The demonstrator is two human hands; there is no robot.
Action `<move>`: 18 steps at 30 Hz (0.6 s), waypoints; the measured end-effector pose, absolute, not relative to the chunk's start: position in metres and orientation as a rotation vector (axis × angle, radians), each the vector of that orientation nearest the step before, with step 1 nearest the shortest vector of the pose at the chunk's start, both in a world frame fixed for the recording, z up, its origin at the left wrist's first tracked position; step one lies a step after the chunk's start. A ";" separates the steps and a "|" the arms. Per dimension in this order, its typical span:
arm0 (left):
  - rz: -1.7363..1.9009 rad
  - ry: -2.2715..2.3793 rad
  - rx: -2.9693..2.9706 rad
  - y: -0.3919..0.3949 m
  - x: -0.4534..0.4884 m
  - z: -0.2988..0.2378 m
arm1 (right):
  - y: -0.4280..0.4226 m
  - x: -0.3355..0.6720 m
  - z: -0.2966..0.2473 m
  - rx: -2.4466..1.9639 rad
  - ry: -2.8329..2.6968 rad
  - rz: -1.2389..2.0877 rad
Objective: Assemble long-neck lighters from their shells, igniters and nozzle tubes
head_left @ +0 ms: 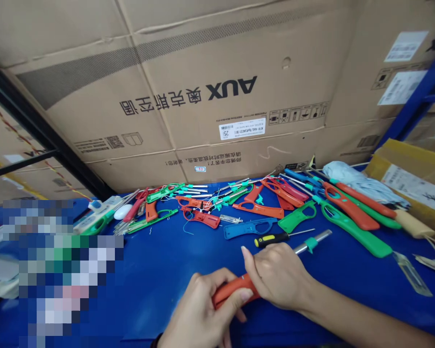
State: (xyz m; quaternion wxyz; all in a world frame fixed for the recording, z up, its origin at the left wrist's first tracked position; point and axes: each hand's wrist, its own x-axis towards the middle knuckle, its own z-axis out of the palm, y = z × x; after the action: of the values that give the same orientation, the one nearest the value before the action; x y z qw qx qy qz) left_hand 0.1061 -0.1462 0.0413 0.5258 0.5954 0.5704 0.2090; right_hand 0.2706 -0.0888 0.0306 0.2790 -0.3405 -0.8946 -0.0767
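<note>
Both hands are closed around one orange-red long-necked gas lighter (227,288) above the front of the blue table. My left hand (206,309) grips the handle end, its thumb lying along the casing. My right hand (281,275) wraps the lighter further up and covers its trigger area. Beyond the right hand, the metal tube (324,236) with a teal collar sticks out to the upper right. A black and yellow screwdriver (271,239) lies just behind the right hand. Blue (250,228) and green (297,216) lighter casing halves lie near it.
Several lighter parts, tubes and wires lie along the back. Green (362,234) and orange (351,205) lighters lie right, beside a clear plastic piece (411,273). A large cardboard box (188,58) stands behind; a power strip (97,215) lies left, near a blurred patch.
</note>
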 end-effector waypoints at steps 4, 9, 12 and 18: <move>0.458 1.323 1.208 -0.144 0.102 0.037 | -0.084 0.272 0.035 -0.737 -2.481 -0.126; 0.563 1.180 0.921 -0.142 0.085 0.042 | -0.077 0.283 0.050 -0.400 -2.082 -0.016; 0.616 1.036 0.753 -0.144 0.083 0.046 | -0.078 0.283 0.051 -0.335 -2.063 -0.038; 0.479 0.815 0.410 -0.148 0.106 0.051 | -0.084 0.272 0.048 -0.357 -1.999 -0.096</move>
State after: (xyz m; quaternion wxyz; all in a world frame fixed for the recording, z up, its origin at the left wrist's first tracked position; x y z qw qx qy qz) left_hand 0.1055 -0.1477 0.0511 0.8702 0.1960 0.3896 0.2291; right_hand 0.2719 -0.0841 0.0479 0.5265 -0.1493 -0.8360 -0.0401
